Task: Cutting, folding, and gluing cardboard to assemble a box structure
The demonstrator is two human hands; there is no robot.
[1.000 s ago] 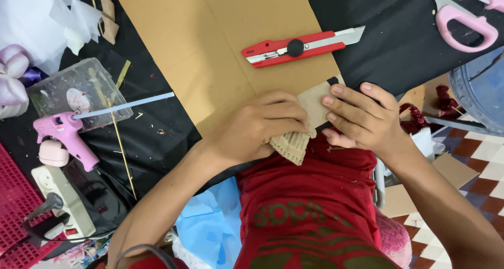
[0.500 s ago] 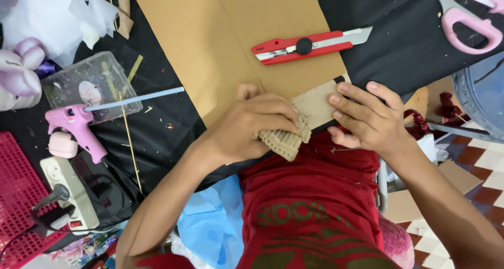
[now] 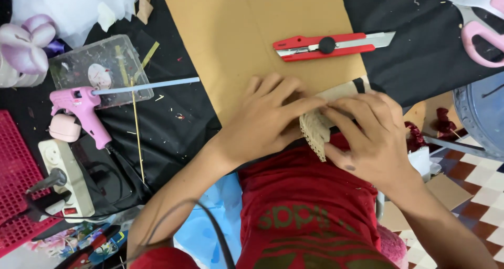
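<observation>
My left hand (image 3: 268,119) and my right hand (image 3: 367,135) meet at the near edge of a large brown cardboard sheet (image 3: 252,32). Both press and pinch a small cardboard piece (image 3: 341,92) wrapped in cream lace trim (image 3: 315,132). The lace hangs down over my red shirt (image 3: 310,211). My fingers hide most of the small piece.
A red utility knife (image 3: 328,44) with its blade out lies on the cardboard. Pink scissors (image 3: 480,22) lie top right. On the left: a pink glue gun (image 3: 79,109) with a glue stick, a clear plastic box (image 3: 97,69), a power strip (image 3: 65,179), a red mesh tray (image 3: 13,185).
My right hand has slid left over the small piece to meet my left fingers. The view has shifted slightly.
</observation>
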